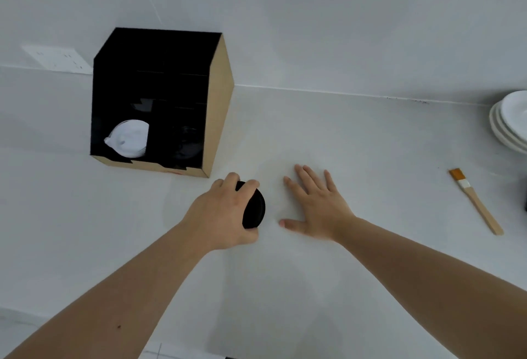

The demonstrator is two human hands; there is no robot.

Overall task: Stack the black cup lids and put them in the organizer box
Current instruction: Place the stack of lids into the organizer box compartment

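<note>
Bare white counter [342, 136]; left hand [225, 216] fingers clamped on black lids [254, 210], right hand [316, 204] fingers splayed.

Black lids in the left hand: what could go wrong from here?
1. The left hand grips the black lids by the edge, tilted; the stack could splay or drop.
2. In the organizer box, white lids fill the left slot; the dark right slot is hard to read, so misplacement is possible.
</note>
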